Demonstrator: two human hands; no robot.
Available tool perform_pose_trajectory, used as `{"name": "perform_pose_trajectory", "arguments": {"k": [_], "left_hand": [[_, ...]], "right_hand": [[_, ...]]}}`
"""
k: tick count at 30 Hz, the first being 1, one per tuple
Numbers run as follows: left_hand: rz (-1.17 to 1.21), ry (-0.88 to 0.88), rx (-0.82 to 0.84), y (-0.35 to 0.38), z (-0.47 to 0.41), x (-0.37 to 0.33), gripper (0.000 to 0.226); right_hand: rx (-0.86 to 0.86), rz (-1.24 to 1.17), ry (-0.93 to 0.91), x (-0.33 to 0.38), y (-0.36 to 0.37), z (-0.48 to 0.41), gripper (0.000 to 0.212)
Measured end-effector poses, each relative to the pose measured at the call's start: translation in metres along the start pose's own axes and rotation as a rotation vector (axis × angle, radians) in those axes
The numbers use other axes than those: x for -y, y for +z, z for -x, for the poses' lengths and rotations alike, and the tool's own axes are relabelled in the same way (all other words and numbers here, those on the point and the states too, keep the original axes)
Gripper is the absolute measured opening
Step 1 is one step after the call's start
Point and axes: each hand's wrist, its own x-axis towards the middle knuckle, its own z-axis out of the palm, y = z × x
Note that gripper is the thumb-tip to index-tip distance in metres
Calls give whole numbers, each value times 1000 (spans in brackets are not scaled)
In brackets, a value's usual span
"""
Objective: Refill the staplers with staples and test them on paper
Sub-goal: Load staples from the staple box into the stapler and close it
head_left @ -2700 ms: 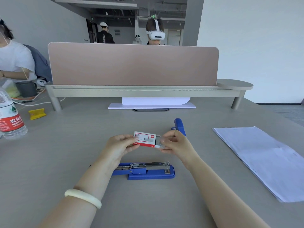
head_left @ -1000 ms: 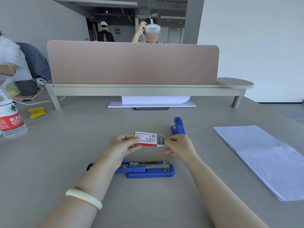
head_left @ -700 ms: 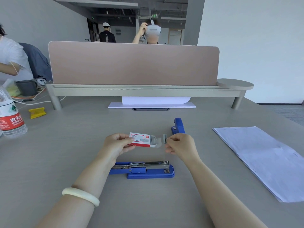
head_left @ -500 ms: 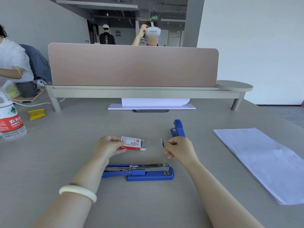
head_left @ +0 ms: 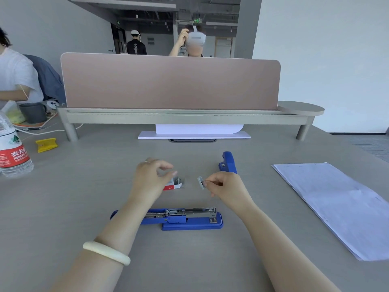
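A blue stapler (head_left: 185, 219) lies flipped open on the grey desk, its metal staple channel facing up, just in front of my hands. My right hand (head_left: 227, 186) pinches a small grey strip of staples (head_left: 201, 182) above the desk. The red and white staple box (head_left: 174, 185) rests on the desk, half hidden by my left hand (head_left: 150, 178), which hovers over it with fingers spread and nothing in them. A second blue stapler (head_left: 228, 163) lies farther back, behind my right hand. Sheets of white paper (head_left: 341, 203) lie at the right.
A water bottle (head_left: 11, 152) stands at the left edge, with a yellow object (head_left: 46, 145) beyond it. A pink divider on a raised shelf (head_left: 172, 114) crosses the back, with white paper (head_left: 197, 131) under it. Other people sit and stand behind and to the left.
My right hand pulled the staple strip out of the box and away to the right. My left hand lowered the box to the desk and let go of it.
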Motion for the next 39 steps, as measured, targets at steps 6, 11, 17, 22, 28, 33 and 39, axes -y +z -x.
{"name": "perform_pose_trajectory", "arguments": {"k": [6, 11, 17, 22, 28, 33, 39], "left_hand": [[358, 8, 185, 13, 13, -21, 17], [355, 25, 232, 15, 16, -21, 16], [368, 29, 238, 16, 18, -22, 10], [448, -12, 210, 12, 21, -22, 8], [498, -52, 221, 4, 31, -22, 7], [442, -13, 217, -3, 45, -24, 18], [228, 106, 279, -5, 61, -32, 20]], "right_hand": [[30, -1, -111, 5, -1, 3, 14], [40, 10, -166, 6, -1, 4, 17], [45, -8, -174, 7, -1, 4, 14], [11, -52, -134, 2, -4, 3, 13], [-19, -90, -35, -8, -15, 15, 12], [20, -67, 37, -21, -27, 37, 11], [151, 33, 10, -23, -29, 55, 16]]}}
